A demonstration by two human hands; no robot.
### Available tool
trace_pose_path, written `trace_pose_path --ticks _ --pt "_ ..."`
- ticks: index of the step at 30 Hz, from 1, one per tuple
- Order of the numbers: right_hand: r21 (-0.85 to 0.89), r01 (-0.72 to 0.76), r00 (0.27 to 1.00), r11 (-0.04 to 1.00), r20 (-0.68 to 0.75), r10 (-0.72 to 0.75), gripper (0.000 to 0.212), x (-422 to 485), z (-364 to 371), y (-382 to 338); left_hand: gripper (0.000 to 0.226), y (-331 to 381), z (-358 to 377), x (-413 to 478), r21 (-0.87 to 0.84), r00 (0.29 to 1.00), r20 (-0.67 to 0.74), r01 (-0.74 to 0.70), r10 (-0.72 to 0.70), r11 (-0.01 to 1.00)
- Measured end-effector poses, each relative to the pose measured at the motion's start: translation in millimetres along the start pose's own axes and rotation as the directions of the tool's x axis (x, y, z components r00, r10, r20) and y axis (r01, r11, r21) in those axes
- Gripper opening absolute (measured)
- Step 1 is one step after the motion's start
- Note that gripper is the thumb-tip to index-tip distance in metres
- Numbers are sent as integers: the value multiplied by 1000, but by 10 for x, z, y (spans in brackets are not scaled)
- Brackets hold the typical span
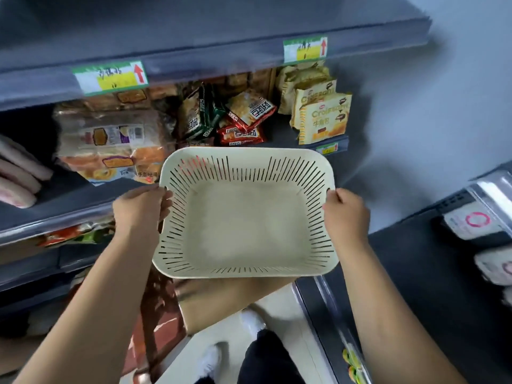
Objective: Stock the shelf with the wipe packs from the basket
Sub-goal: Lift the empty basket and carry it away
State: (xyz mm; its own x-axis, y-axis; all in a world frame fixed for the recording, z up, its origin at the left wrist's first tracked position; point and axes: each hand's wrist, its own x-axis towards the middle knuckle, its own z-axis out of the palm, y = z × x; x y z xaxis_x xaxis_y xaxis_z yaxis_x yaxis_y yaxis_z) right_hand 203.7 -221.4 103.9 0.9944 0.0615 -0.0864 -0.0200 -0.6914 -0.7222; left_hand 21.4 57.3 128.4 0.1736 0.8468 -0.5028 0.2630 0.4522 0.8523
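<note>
Grey shelf (83, 200) ahead, left hand (138, 209) and right hand (346, 214) clamped on basket (243, 225) side rims, held clear of shelf edge

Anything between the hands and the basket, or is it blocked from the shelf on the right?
Nothing in the way. Left hand and right hand already grip the empty basket by its side rims. The right shelf has open space beside the wipe packs.

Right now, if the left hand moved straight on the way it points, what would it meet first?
Probably the bread packs on the shelf ahead of the left hand, which grips the empty basket; depth is unclear.
</note>
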Motion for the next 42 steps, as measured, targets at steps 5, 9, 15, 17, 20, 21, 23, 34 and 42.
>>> trace_pose_path --ticks 5,9,15,17,20,21,23,34,42 --pt "-92 45 980 995 -190 -62 36 -730 -341 -160 15 248 -237 -157 5 980 191 -60 58 998" --pt "-26 -28 957 999 -290 19 42 -1297 -687 -105 27 376 -338 -405 17 930 356 -98 86 995" --pt "115 -143 864 983 -471 180 35 -2188 -1385 148 25 404 -264 -1113 77 811 574 -190 112 979" --pt "152 -179 812 972 -535 233 33 -2491 -1608 310 15 331 -209 -1437 71 777 616 -217 129 974" --pt "157 -247 733 956 -615 291 35 -2946 -1951 599 14 127 -127 -2038 86 704 698 -259 127 962" --pt "156 -272 710 949 -633 308 34 -3106 -2067 695 14 46 -97 -2220 94 675 729 -267 116 959" --pt "171 -312 662 935 -666 343 32 -3450 -2305 887 14 -128 -40 -2590 108 598 796 -288 91 951" --pt "391 -522 203 759 -807 555 29 -6034 -3393 2246 24 -1732 -147 -4907 217 186 971 -432 -150 875" --pt "569 -544 -109 617 -777 620 29 -8114 -3808 3064 10 -3187 -902 -6747 274 -39 940 -506 -339 818"
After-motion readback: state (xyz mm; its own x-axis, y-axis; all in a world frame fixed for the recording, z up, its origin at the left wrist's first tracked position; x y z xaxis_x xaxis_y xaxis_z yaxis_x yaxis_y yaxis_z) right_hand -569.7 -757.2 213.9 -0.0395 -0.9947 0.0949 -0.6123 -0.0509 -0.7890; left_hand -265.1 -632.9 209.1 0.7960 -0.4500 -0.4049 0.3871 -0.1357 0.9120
